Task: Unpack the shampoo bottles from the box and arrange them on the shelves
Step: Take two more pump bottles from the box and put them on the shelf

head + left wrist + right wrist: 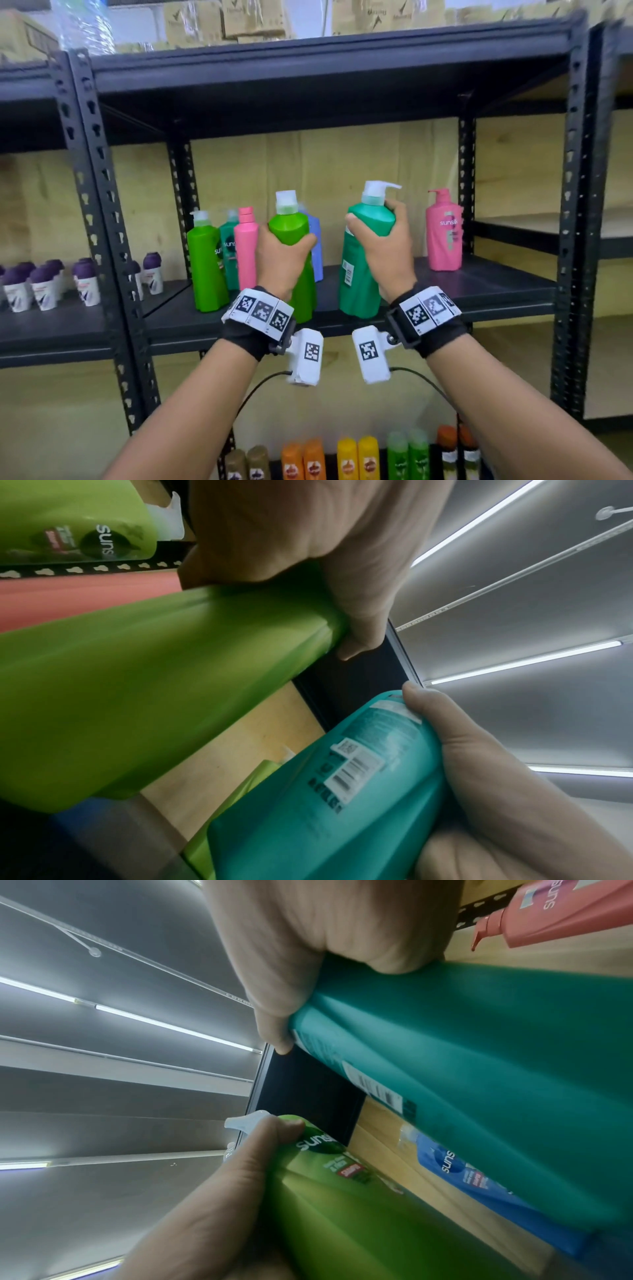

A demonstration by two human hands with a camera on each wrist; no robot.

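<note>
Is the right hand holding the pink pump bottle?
No, the right hand grips a teal bottle; the pink pump bottle stands untouched on the shelf.

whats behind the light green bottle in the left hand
A blue bottle stands on the shelf behind the light green bottle that the left hand grips. Only its right edge shows; cap and label are covered in the head view.

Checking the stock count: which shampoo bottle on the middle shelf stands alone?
The pink bottle at the shelf's right end; the others cluster at the left or are held.
</note>
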